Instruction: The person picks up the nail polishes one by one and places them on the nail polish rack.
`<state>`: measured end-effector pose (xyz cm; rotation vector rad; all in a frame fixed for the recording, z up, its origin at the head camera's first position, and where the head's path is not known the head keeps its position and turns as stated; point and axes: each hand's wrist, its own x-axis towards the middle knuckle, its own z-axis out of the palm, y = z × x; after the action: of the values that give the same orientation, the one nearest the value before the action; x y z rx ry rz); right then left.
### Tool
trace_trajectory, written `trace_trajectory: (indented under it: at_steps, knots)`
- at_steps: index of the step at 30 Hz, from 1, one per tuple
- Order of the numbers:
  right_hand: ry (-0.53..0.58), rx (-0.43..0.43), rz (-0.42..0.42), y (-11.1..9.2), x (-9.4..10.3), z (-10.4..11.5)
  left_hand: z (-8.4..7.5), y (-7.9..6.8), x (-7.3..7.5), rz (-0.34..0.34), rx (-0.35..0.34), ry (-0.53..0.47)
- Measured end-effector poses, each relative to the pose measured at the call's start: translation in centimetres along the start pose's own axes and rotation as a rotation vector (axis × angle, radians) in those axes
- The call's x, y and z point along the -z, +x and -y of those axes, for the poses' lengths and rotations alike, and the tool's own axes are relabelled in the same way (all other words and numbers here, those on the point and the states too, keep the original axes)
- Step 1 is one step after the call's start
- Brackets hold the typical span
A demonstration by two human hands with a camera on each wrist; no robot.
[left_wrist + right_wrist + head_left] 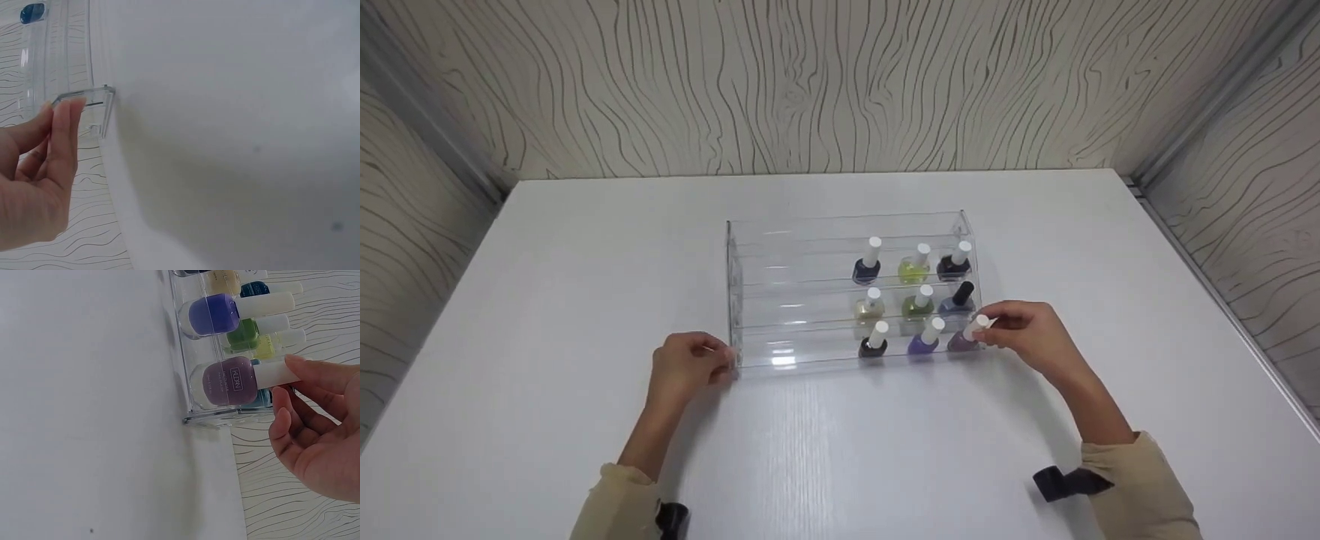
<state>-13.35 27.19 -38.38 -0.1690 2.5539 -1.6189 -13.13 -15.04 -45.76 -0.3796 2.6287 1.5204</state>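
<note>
A transparent stepped nail polish rack (802, 366) stands on the white table. My left hand (684, 364) pinches its left side panel between thumb and fingertips, as the left wrist view also shows with the hand (42, 163) at the rack's corner (107, 93). At the right end of the front tier, my right hand (1027, 334) pinches the white cap of a mauve nail polish bottle (228, 381). That bottle sits within the tier, slightly tilted. Beside it stands a purple nail polish bottle (922, 343), then a dark one (873, 347).
On the middle tier are a pale bottle (869, 309), a green one (917, 305) and a grey-blue one with a black cap (958, 302). Dark and yellow (913, 270) bottles stand on the upper tier. A wood-patterned panel (810, 90) rises behind the table (585, 262).
</note>
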Motion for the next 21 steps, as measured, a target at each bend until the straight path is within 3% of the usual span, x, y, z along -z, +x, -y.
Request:
trace_trajectory:
  at_steps: [3, 7, 13, 21]
  knots:
    - [0.026, 0.018, 0.008, 0.0, 0.0, -0.2, -2.8, -1.8, 0.9, 0.005, 0.021, -0.024]
    - [0.033, 0.033, 0.023, 0.0, 0.0, -0.3, -4.4, -3.0, 1.4, 0.003, 0.037, -0.032]
    - [-0.010, 0.027, 0.027, -0.1, 0.1, -0.4, -4.4, -2.9, 1.2, -0.015, 0.054, -0.017]
    - [-0.045, 0.025, 0.037, -0.6, 0.6, -0.4, -4.2, -2.8, 1.2, 0.003, 0.025, -0.023]
